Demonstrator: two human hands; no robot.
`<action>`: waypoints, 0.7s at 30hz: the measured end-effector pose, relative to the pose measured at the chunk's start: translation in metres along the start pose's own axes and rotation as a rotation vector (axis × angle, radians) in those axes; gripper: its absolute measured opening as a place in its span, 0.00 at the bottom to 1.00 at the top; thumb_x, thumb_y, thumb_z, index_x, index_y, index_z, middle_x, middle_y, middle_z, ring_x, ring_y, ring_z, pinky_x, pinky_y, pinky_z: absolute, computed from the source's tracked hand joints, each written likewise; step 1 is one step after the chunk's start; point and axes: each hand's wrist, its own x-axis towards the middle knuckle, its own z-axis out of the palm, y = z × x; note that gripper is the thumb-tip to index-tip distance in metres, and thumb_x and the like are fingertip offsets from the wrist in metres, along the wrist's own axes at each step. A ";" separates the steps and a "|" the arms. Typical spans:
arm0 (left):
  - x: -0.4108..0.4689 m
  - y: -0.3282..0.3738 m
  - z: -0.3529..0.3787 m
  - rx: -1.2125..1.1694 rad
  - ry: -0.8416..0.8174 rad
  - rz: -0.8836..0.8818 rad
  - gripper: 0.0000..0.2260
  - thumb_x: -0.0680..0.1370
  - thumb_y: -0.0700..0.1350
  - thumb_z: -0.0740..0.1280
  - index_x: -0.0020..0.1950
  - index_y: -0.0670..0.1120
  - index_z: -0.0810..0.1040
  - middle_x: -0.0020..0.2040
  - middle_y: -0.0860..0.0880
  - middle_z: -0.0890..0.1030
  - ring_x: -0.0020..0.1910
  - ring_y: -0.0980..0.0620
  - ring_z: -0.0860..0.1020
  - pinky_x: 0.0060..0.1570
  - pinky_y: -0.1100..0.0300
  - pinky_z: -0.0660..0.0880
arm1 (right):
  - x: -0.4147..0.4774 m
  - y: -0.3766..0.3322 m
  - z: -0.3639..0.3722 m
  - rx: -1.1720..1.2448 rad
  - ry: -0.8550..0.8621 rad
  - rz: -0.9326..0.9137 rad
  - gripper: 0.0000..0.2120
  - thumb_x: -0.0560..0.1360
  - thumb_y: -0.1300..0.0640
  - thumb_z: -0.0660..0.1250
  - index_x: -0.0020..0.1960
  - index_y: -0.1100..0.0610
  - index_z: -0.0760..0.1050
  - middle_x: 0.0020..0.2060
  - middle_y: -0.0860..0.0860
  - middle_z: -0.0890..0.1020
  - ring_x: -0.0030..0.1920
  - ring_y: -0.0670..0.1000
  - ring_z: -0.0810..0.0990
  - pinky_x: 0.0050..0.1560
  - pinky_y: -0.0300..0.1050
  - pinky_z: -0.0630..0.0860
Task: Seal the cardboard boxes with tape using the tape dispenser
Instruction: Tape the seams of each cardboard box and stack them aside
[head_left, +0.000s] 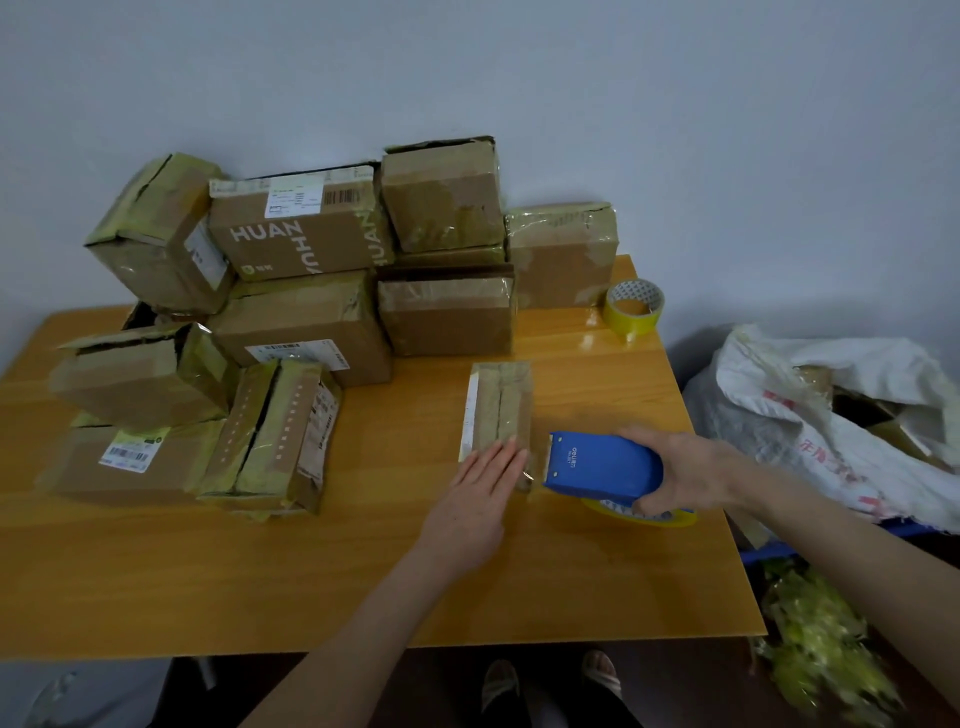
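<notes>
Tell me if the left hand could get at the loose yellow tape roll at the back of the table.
Probably yes. The left hand lies flat on the small box, and only bare table lies between that box and the tape roll; the stacked boxes stand left of that path.

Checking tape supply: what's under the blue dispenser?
The edge of a yellow tape roll shows beneath the blue tape dispenser, which the right hand grips. The rest is hidden by dispenser and hand.

The table (311, 571) bears piled boxes (304, 317), a small box (501, 405), a tape roll (634, 306).
</notes>
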 end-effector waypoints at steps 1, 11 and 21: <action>0.000 0.000 -0.001 -0.006 -0.005 -0.002 0.40 0.78 0.36 0.59 0.74 0.51 0.30 0.75 0.52 0.31 0.73 0.55 0.30 0.72 0.58 0.31 | -0.002 0.003 -0.002 0.018 -0.003 -0.002 0.35 0.65 0.44 0.74 0.68 0.39 0.61 0.51 0.43 0.77 0.50 0.49 0.78 0.51 0.53 0.78; 0.000 0.002 -0.005 0.001 0.034 0.013 0.38 0.78 0.38 0.60 0.77 0.51 0.35 0.74 0.54 0.32 0.75 0.57 0.35 0.70 0.61 0.30 | -0.006 0.022 -0.013 0.072 -0.085 -0.026 0.33 0.62 0.48 0.75 0.60 0.31 0.62 0.49 0.44 0.79 0.49 0.48 0.80 0.53 0.53 0.79; 0.000 0.003 -0.006 -0.031 0.052 0.005 0.39 0.79 0.41 0.62 0.74 0.54 0.33 0.75 0.54 0.33 0.74 0.57 0.34 0.71 0.60 0.31 | 0.014 -0.022 -0.011 -0.361 -0.084 -0.004 0.26 0.66 0.40 0.67 0.62 0.41 0.67 0.46 0.44 0.80 0.47 0.51 0.79 0.41 0.45 0.74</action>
